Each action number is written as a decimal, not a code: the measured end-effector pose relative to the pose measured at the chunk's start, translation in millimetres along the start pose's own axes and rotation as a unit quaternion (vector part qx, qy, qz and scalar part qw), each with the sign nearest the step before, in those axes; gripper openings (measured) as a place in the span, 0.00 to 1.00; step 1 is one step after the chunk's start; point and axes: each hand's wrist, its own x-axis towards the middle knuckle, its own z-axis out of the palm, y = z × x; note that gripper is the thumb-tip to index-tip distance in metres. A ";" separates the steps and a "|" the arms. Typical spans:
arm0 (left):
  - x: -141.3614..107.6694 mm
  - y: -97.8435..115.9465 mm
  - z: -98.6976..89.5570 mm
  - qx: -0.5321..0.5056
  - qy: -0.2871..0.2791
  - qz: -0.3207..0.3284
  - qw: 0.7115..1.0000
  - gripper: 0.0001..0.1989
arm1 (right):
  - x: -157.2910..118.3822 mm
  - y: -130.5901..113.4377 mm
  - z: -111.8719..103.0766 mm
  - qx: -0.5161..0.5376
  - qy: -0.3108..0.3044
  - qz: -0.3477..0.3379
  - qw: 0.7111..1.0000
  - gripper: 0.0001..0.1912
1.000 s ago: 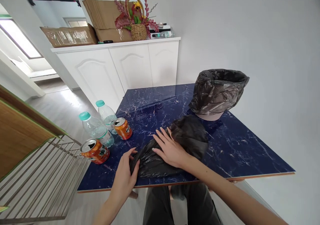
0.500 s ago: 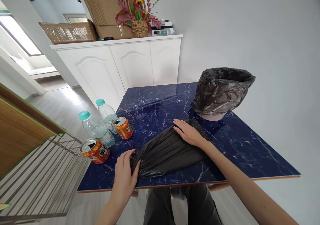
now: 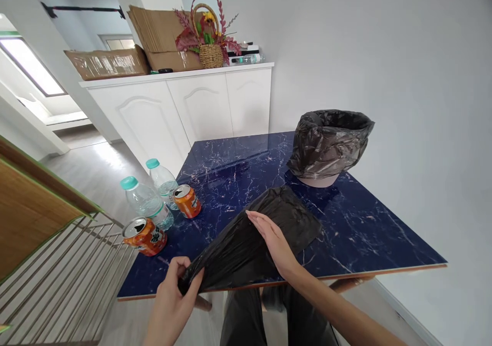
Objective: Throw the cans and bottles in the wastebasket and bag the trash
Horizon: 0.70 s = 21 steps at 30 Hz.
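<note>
A black plastic bag (image 3: 295, 220) lies flattened across the near half of the blue marbled table (image 3: 357, 233). Its gathered left end is pinched between the thumb and fingers of my left hand (image 3: 175, 287), at the table's front edge. My right hand (image 3: 271, 238) rests over the middle of the bag, fingers straight and close together, holding nothing. Beyond it, toward the right, stands a bin (image 3: 319, 181) lined with another black bag (image 3: 330, 148), whose top gapes and whose sides hang over most of the bin.
At the table's left stand two orange drink cans (image 3: 186, 201) and two clear bottles (image 3: 148, 202) with teal caps. A metal rack (image 3: 80, 279) is beside them. Behind is a white cabinet (image 3: 207, 105) bearing cardboard boxes (image 3: 109, 64) and a flower basket (image 3: 211, 56).
My left hand has drawn the bag's end toward me and left, to the table edge. My right hand has slid nearer and left over the bag, uncovering its far end. The view has shifted slightly.
</note>
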 end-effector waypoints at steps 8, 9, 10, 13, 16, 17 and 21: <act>-11.3 58.6 -20.9 -0.140 -0.005 -0.001 0.990 0.28 | -73.3 -49.1 18.5 -0.181 -0.256 -0.127 0.941 0.63; -12.4 67.6 -19.2 -0.130 -0.010 0.019 0.991 0.28 | -78.4 -49.9 22.3 -0.186 -0.251 -0.136 0.940 0.61; -12.7 76.2 -16.8 -0.117 -0.010 0.043 0.992 0.28 | -80.2 -48.1 25.3 -0.178 -0.233 -0.137 0.946 0.55; -6.9 97.5 -5.4 -0.071 0.038 0.128 0.989 0.23 | -68.7 -33.6 25.3 -0.089 -0.120 -0.071 0.986 0.32; 6.9 110.3 12.0 -0.019 0.069 0.204 0.976 0.14 | -44.5 -21.6 7.1 0.015 0.038 0.035 0.999 0.29; 12.3 112.6 19.5 0.001 0.054 0.232 0.971 0.12 | -35.9 -20.1 -2.1 0.031 0.070 0.048 0.996 0.30; 32.5 112.3 59.1 0.091 -0.069 0.339 0.934 0.13 | -5.1 -19.5 -43.4 -0.027 0.066 0.010 0.997 0.30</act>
